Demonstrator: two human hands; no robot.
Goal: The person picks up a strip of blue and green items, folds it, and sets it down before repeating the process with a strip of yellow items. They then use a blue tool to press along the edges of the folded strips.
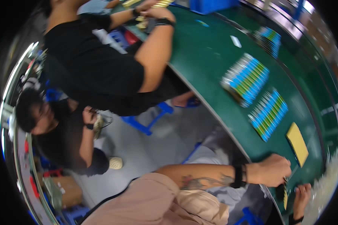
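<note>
My left hand (270, 170), at the end of a tattooed forearm with a black wristband, is closed over the near edge of the green table (199, 71). Below its fingers hangs a narrow yellow and dark piece (285, 197), mostly hidden and blurred; its kind does not show. My right hand (302, 197) is just to the right of that piece, fingers bent and a little apart, with nothing visible in them. Beyond my left hand lies a flat yellow pad-like block (297, 144) with a dark edge.
Two rows of blue and green packs (268, 114) (247, 80) lie farther along the table, and another stack (268, 40) stands behind. Clear plastic bags (328, 183) are at the right. A blue bin (213, 5) is at the far end. A co-worker in black (97, 63) works at left; another person (64, 131) sits behind.
</note>
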